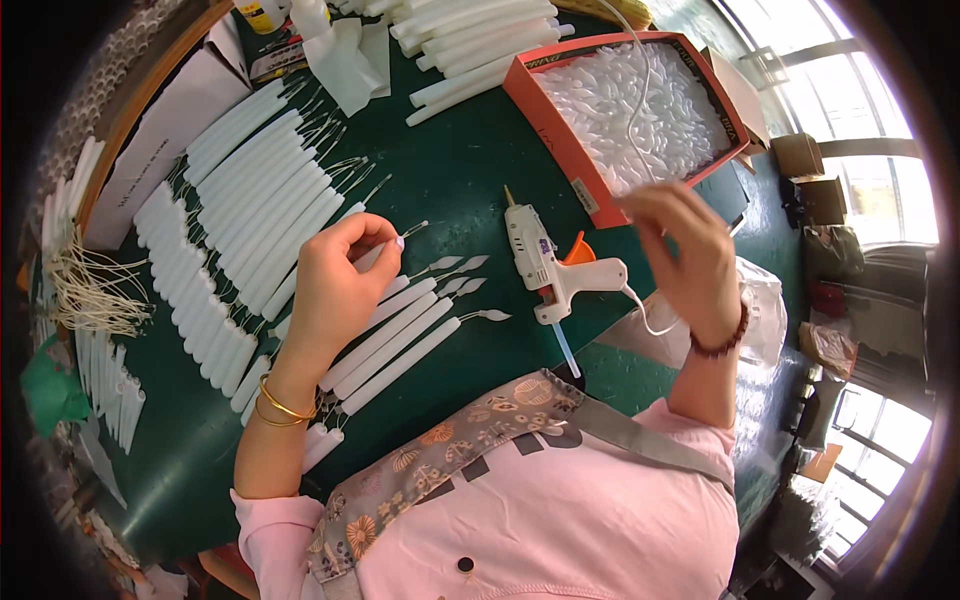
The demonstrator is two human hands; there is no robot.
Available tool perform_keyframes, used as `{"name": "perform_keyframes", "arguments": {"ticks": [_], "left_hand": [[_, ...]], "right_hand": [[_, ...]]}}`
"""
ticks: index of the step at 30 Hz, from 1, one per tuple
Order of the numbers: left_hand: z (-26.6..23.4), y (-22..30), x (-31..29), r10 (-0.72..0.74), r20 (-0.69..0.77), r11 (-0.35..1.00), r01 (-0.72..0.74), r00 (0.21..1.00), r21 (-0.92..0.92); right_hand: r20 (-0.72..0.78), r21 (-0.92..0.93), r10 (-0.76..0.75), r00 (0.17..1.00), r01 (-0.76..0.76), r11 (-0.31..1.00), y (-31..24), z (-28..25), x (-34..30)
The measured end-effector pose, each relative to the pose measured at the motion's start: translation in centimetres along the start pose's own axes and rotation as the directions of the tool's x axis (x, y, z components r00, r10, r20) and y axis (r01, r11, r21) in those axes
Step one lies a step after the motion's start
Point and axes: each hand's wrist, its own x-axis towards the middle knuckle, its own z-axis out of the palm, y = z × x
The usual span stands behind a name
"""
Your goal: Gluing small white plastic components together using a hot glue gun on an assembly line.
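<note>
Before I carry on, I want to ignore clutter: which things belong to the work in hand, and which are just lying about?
Likely in the work:
wired white sticks
flame-tipped sticks
red box of clear flame-shaped pieces
glue gun

Probably lying about:
yellow-labelled bottle
cardboard boxes

Head-worn fisheye looks down on the near table (450, 170), probably distorting its edges.

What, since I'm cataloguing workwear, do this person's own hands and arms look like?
Left hand: ungloved, with thin, round gold-coloured bangles at the wrist and a pale pink fabric sleeve further up. Right hand: ungloved, with a dark reddish-brown beaded bracelet and a matching pink sleeve.
</note>
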Motion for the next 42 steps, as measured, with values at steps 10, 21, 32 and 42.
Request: {"name": "perform_keyframes", "arguments": {"ticks": [10,21,32,42], "left_hand": [[-0.3,0.6,0.0,0.034,-0.024,0.999,-0.034,0.999,0.008],[-0.7,0.5,-0.3,0.074,-0.025,0.996,-0.075,0.997,-0.040],[-0.7,0.6,-0.8,0.137,-0.035,0.990,-0.138,0.990,-0.021],[-0.7,0.5,-1.0,0.133,-0.027,0.990,-0.134,0.991,-0.039]], "right_hand": [[0.161,-0.524,0.010,0.987,0.077,0.848,11.1,2.8,7.2],[-0.002,0.407,0.171,0.985,-0.155,0.900,-0.9,4.9,4.3],[0.296,0.751,0.260,0.919,-0.393,0.530,-4.0,12.2,6.0],[0.361,0.715,0.239,0.902,-0.432,0.550,-4.8,12.6,6.5]]}}
